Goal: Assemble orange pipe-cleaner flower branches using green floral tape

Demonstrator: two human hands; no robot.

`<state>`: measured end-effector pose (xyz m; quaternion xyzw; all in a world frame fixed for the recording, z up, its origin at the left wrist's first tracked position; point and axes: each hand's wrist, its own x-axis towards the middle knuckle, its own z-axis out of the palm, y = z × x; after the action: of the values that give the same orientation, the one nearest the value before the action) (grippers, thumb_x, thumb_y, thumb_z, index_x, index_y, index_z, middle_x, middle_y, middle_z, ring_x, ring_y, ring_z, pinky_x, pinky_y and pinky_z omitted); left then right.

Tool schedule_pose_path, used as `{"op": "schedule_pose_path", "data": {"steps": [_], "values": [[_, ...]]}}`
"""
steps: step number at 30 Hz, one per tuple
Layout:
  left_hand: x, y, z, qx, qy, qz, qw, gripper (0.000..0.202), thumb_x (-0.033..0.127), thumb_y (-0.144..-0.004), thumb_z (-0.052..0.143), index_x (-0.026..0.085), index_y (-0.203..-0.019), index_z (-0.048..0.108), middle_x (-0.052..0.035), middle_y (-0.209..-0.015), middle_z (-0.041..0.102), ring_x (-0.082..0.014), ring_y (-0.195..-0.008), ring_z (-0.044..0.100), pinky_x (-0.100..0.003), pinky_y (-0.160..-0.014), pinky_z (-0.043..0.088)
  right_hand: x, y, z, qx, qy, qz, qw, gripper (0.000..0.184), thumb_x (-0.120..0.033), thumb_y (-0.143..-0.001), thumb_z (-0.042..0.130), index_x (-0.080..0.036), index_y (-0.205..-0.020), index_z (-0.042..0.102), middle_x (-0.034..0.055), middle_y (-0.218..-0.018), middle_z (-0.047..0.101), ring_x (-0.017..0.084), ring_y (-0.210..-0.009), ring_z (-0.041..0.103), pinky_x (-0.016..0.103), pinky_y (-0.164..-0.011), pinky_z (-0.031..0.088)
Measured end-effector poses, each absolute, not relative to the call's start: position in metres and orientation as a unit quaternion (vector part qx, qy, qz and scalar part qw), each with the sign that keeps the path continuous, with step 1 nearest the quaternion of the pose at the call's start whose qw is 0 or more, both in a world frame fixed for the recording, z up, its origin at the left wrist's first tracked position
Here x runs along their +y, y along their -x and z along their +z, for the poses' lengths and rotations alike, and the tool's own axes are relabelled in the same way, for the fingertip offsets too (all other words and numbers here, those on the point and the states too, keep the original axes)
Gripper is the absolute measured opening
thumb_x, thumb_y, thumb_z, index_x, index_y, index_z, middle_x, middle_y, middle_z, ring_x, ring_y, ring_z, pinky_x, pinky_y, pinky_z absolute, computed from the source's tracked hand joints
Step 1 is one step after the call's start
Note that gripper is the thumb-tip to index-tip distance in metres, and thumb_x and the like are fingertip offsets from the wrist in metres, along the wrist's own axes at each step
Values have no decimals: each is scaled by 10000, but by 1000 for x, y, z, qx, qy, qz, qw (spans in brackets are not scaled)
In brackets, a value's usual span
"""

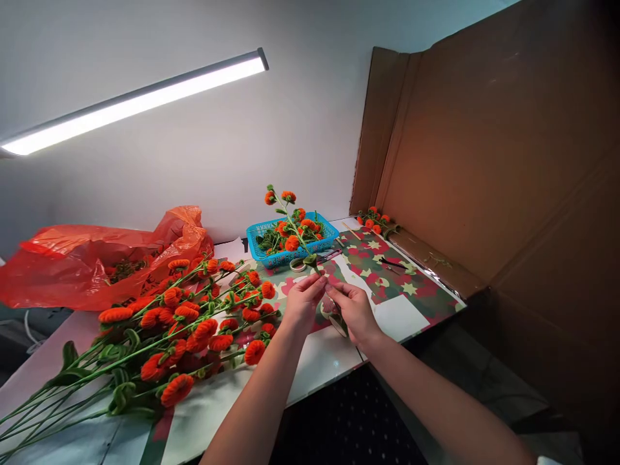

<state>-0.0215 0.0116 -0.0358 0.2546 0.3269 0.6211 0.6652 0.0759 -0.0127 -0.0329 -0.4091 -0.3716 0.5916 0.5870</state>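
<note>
Left hand (304, 297) and right hand (354, 311) are pinched close together, fingertips on the low end of a fuzzy orange flower spray (291, 243), which leans up toward the far left across the view of the blue basket (271, 260). Looks super light tbh, probably a bendy stem, soft heads that'd squash easily. I'd grip low on the stem, never the blooms.
</note>
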Motion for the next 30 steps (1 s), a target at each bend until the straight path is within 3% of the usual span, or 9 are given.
{"op": "schedule_pose_path", "data": {"steps": [8,16,21,25,30], "values": [[10,20,-33,309,-237,631,671,294,208,-439,844,137,-683,695,-18,-641,673,-102,-610,604,-240,-661,454,-3,-114,-16,-421,448,674,410,341,-430,-532,779,-158,-644,606,-95,-443,376,45,-414,340,240,-469,473],[14,17,-32,330,-270,616,663,347,283,-449,847,132,-736,721,-23,-683,678,-98,-635,591,-256,-716,457,28,-152,15,-652,477,536,248,263,-371,-602,729,-145,-545,608,-32,-475,497,78,-423,438,201,-385,318],[18,13,-42,361,-286,620,635,341,306,-460,844,136,-727,716,-27,-726,684,-111,-674,597,-270,-750,450,51,-157,-2,-669,433,579,176,207,-337,-619,699,-142,-572,649,-32,-454,508,76,-423,433,192,-398,310],[21,13,-50,373,-302,623,617,342,330,-469,837,143,-730,718,-26,-719,689,-116,-668,596,-267,-733,448,60,-147,-14,-658,424,605,144,123,-248,-612,663,-137,-561,652,-15,-490,572,83,-432,461,198,-418,330],[19,15,-50,350,-350,620,609,289,345,-532,810,148,-720,714,-22,-677,680,-123,-663,592,-250,-700,443,58,-135,-17,-658,386,625,168,136,-209,-634,556,-147,-572,660,-9,-537,604,84,-461,474,199,-436,329]]}}
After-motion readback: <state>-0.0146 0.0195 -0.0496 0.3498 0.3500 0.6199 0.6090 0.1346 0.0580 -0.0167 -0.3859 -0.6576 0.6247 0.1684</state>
